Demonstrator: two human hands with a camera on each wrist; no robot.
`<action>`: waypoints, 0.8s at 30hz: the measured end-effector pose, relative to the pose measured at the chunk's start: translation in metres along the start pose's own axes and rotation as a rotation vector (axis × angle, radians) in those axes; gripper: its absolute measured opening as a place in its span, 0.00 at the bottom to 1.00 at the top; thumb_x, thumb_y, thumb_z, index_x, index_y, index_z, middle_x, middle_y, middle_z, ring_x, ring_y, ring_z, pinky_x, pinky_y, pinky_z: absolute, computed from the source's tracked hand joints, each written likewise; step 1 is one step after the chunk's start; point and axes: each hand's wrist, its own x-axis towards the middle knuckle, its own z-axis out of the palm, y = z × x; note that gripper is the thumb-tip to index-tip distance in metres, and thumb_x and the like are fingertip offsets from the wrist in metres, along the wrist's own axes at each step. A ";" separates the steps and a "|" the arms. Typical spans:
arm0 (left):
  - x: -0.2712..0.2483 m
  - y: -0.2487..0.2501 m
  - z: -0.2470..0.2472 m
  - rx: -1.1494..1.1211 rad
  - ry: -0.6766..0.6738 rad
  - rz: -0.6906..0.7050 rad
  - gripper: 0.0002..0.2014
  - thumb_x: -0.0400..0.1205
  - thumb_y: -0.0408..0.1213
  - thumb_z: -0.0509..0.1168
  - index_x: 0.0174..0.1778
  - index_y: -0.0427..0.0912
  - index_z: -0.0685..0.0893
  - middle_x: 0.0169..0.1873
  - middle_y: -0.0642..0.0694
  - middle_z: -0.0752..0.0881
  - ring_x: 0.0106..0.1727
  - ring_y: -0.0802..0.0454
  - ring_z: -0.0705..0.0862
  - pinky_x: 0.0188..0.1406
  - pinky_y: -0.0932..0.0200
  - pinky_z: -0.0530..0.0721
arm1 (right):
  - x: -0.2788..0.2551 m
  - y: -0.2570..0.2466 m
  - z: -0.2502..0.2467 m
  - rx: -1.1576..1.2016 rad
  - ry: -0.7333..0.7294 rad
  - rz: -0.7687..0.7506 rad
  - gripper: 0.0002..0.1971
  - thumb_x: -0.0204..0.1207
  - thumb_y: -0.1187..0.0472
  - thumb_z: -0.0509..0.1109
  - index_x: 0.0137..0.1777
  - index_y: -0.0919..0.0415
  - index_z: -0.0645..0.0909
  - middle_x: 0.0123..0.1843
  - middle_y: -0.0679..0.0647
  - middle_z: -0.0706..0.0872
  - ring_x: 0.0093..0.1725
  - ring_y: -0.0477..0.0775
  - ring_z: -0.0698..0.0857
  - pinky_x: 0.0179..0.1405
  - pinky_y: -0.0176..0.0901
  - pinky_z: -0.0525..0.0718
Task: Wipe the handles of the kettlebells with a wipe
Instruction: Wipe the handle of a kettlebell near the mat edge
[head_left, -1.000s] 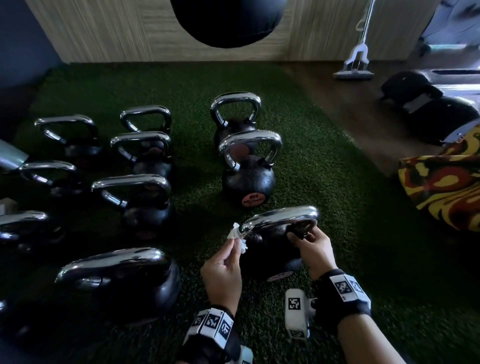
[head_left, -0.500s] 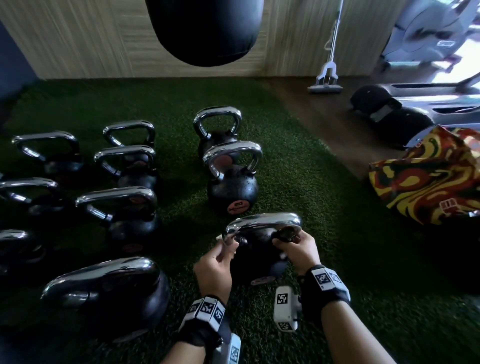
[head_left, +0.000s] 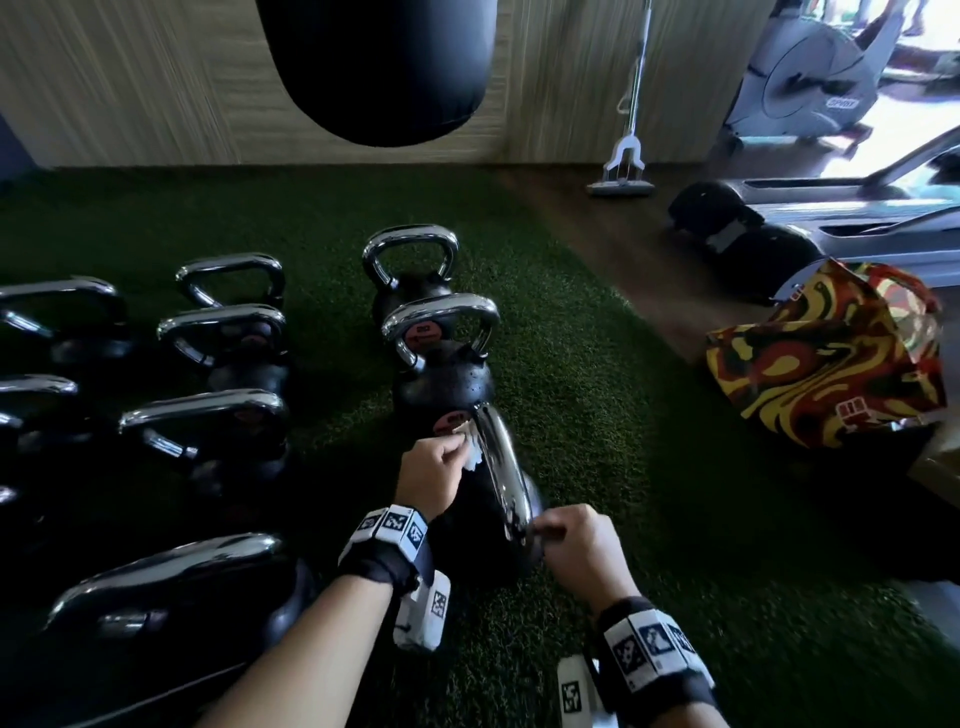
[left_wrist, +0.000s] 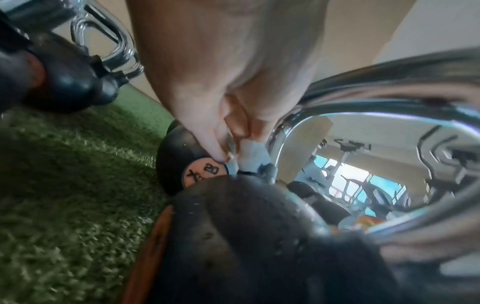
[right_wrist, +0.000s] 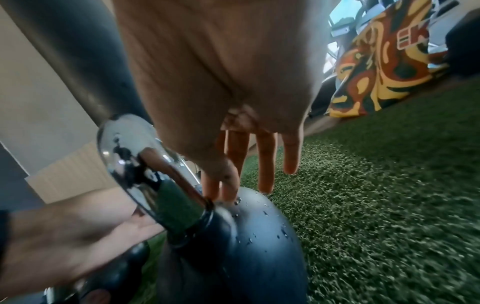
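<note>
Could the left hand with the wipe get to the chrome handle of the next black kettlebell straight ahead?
Probably yes. The left hand pinches the white wipe at the near kettlebell's handle; the next kettlebell's chrome handle stands just beyond, with nothing between them.

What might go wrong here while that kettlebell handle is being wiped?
The kettlebell shows water droplets, and the right hand steadies it with straight fingers only, so it might slip. The left hand pinches the wipe close beside the next kettlebell; fingers may get nipped.
</note>
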 end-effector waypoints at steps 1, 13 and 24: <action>-0.002 -0.005 0.000 0.012 -0.025 0.023 0.19 0.85 0.45 0.67 0.33 0.35 0.83 0.26 0.42 0.83 0.28 0.58 0.78 0.37 0.53 0.79 | 0.009 0.000 -0.001 0.036 0.036 0.008 0.12 0.73 0.64 0.75 0.46 0.44 0.94 0.37 0.43 0.91 0.37 0.35 0.86 0.37 0.29 0.78; 0.000 0.033 -0.006 -0.121 0.060 -0.173 0.16 0.87 0.48 0.67 0.38 0.47 0.92 0.31 0.57 0.89 0.34 0.70 0.83 0.36 0.77 0.77 | 0.056 0.027 0.041 0.159 -0.174 0.117 0.37 0.82 0.58 0.74 0.88 0.55 0.62 0.90 0.52 0.60 0.87 0.48 0.63 0.76 0.28 0.60; -0.032 0.047 -0.016 -0.387 0.089 -0.117 0.11 0.84 0.38 0.71 0.61 0.44 0.92 0.54 0.53 0.94 0.56 0.58 0.91 0.64 0.52 0.89 | 0.058 0.029 0.043 0.164 -0.148 0.115 0.37 0.81 0.57 0.75 0.87 0.53 0.64 0.89 0.51 0.62 0.85 0.50 0.69 0.78 0.34 0.67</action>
